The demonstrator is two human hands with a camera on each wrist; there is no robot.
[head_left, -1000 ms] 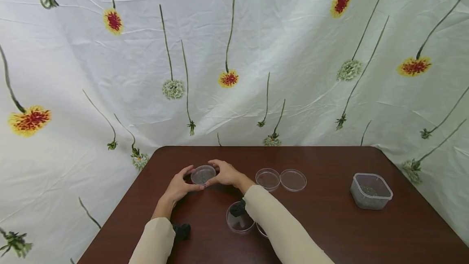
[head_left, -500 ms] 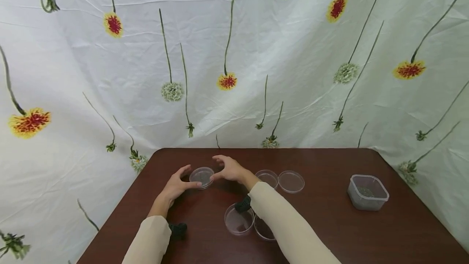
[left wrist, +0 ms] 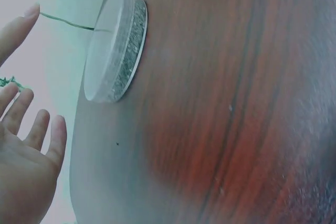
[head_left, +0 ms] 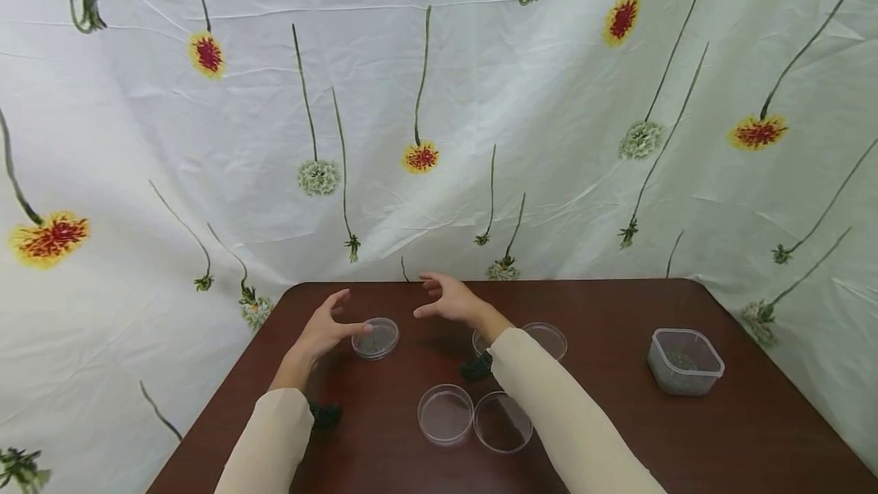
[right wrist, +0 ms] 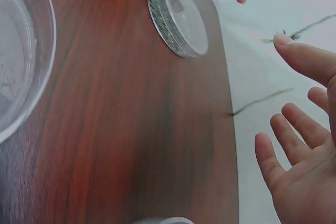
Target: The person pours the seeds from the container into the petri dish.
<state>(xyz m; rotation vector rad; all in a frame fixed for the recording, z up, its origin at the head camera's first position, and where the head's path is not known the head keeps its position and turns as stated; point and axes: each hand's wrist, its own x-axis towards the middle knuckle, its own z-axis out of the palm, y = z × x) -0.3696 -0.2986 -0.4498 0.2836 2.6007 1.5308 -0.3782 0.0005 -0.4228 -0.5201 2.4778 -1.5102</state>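
A lidded petri dish (head_left: 376, 341) with grey-green grainy stuff inside lies flat on the table, toward its far left. My left hand (head_left: 322, 332) hovers at its left side with fingers spread; in the left wrist view a gap separates the hand (left wrist: 29, 150) from the dish (left wrist: 113, 48). To the right of the dish, my right hand (head_left: 453, 302) is raised with thumb and fingers apart, holding nothing. The right wrist view has that dish (right wrist: 178, 18) standing apart from the right hand (right wrist: 304, 145) too.
Two clear dish halves, one (head_left: 445, 415) beside another (head_left: 503, 422), lie near the middle front. Behind the right forearm are two more, one (head_left: 546, 340) partly covered. A square plastic tub (head_left: 684, 361) with grainy contents stands at right. A flowered cloth (head_left: 384, 97) hangs behind the table.
Both hands held the lidded dish a second ago. They have let go and drawn apart, the right hand moving right and the left slightly left. The dish stays on the table.
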